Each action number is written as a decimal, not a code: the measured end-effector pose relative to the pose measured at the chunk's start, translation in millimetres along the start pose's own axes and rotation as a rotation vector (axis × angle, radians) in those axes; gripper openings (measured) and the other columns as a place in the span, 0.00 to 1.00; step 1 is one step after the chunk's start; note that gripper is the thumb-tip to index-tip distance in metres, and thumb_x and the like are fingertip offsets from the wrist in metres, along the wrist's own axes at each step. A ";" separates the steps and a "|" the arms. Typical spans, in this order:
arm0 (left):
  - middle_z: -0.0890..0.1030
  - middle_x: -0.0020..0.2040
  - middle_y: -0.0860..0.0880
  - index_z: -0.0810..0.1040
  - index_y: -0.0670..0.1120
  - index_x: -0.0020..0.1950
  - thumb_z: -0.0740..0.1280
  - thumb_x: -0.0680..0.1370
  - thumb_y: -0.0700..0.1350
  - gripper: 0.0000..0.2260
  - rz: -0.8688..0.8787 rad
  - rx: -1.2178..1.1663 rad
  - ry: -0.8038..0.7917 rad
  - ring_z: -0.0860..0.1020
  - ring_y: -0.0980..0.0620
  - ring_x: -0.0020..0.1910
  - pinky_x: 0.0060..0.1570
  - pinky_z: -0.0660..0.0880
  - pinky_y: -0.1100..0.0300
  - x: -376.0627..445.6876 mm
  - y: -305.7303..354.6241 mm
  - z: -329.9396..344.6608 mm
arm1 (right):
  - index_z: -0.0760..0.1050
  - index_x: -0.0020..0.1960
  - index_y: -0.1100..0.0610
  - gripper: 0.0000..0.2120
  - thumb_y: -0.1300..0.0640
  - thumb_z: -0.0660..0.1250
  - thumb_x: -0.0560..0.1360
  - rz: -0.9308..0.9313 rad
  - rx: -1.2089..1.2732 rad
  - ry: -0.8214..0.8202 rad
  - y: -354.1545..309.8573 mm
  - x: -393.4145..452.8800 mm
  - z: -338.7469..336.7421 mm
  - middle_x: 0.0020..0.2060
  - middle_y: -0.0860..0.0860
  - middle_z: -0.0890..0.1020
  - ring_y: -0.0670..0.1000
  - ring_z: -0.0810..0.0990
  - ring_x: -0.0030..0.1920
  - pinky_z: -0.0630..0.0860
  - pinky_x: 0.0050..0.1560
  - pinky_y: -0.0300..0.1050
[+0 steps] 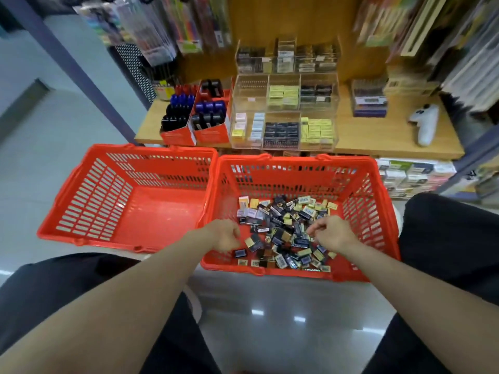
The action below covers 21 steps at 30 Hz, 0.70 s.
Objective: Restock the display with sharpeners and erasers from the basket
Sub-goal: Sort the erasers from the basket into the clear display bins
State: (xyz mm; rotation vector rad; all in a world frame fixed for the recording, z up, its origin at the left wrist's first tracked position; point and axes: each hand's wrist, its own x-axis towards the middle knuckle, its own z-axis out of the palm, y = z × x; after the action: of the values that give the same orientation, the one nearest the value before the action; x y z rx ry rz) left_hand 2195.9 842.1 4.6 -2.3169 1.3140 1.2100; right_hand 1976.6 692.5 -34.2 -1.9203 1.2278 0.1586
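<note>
Hands: left [225, 237] and right [333, 232] curled over erasers [283, 228] in basket [378, 211], grip unclear. Sort by colour first, then fill display [283, 112].

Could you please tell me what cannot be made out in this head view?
- Left hand: fingers curl under, so any hold is hidden.
- Right hand: fingertips blurred over the pile.
- Small packs in the right basket: print too small.
- Acrylic display: labels blurred.
- Hanging packets: cut off at top edge.
</note>
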 end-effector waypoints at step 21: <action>0.79 0.62 0.44 0.76 0.42 0.65 0.65 0.80 0.43 0.14 -0.124 -0.376 -0.092 0.77 0.49 0.57 0.52 0.73 0.60 170.6 7.6 85.7 | 0.73 0.66 0.51 0.16 0.55 0.67 0.79 0.057 -0.148 -0.054 41.1 100.8 98.1 0.62 0.49 0.77 0.51 0.81 0.53 0.78 0.45 0.42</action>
State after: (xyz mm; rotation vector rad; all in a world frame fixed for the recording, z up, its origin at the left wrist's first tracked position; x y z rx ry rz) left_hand 2187.4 778.9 -175.5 -2.5062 0.9627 1.6148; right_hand 2026.0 683.6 -171.9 -1.9946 1.2653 0.3378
